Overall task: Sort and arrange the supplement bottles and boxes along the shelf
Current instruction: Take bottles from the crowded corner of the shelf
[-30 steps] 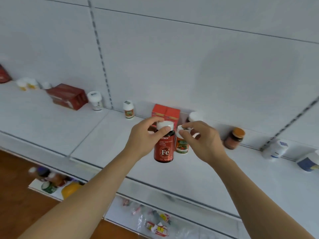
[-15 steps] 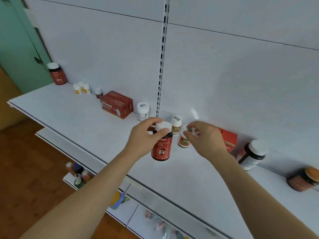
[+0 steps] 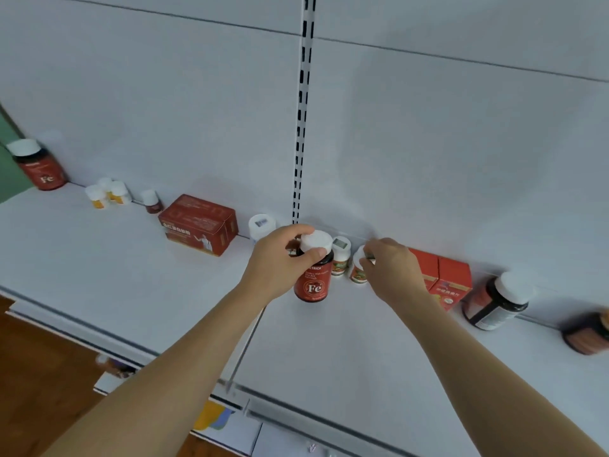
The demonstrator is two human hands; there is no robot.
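Head view. Compared with the views a second and half a second earlier, the camera has swung leftward along the shelf [image 3: 99,275]: the far-left Fe bottle [image 3: 39,166], the cluster of small yellow-labelled bottles [image 3: 107,194], a small dark bottle [image 3: 151,201] and the dark red box [image 3: 199,224] now lie in frame, while both hands keep much the same grasp on their loads. This suggests that the held items are being carried leftward, probably so the held Fe bottle [image 3: 314,275] can join its match at the far end; that is a judgement, not something shown. The left hand [image 3: 280,262] has its grip pinching the white cap of this bottle, thumb across the cap's front and fingers curled over its back; the bottle hangs upright, and whether its base touches the shelf cannot be told. The right hand [image 3: 392,272] has its grip closed on the cap of a small orange-labelled bottle [image 3: 358,270], wrist bent down, knuckles toward the camera. Between the two held items stands a second small bottle [image 3: 340,260]. To the right, against the back panel, sit the bright red boxes [image 3: 451,282], a dark white-capped bottle [image 3: 497,301] and a blurred brown jar [image 3: 588,334]. Both forearms reach forward from the lower frame, roughly parallel, converging near the slotted upright [image 3: 301,127].
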